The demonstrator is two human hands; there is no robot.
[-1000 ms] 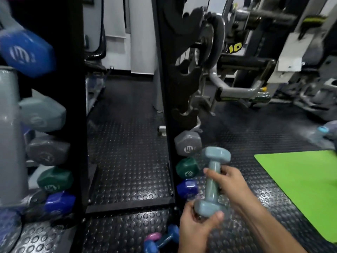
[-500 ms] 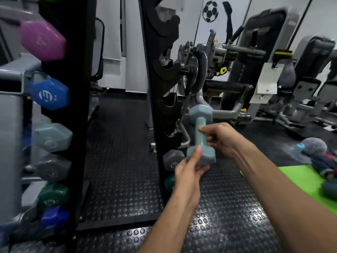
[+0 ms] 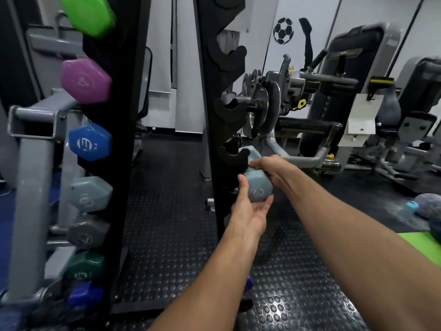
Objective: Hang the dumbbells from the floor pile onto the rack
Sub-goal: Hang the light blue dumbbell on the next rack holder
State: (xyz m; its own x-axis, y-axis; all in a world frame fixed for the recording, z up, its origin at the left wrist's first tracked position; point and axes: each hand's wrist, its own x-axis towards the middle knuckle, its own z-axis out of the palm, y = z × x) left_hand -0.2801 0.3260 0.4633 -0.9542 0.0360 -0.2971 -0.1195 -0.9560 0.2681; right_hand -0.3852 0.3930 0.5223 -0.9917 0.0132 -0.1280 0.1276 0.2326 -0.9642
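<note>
A pale blue-grey dumbbell (image 3: 259,187) is up against the right black rack post (image 3: 210,96), at an empty hook (image 3: 232,157) about halfway up. My right hand (image 3: 272,168) grips its handle from above. My left hand (image 3: 250,206) cups the near head from below, fingers fairly straight. The far head sits just behind the hook. Two more empty hooks (image 3: 228,56) show higher on this post. The left post (image 3: 119,139) carries green (image 3: 89,15), purple (image 3: 86,80) and blue (image 3: 90,142) dumbbells, with several more below.
Studded black rubber floor (image 3: 167,235) runs between the posts. A grey metal frame (image 3: 31,163) stands at the left. A weight machine (image 3: 286,103) and padded benches fill the right background. A green mat (image 3: 422,247) lies at the right edge.
Both hands have raised the dumbbell from near the floor and moved it left to the rack post's hook. The view has tilted upward, and the floor pile has dropped out of sight.
</note>
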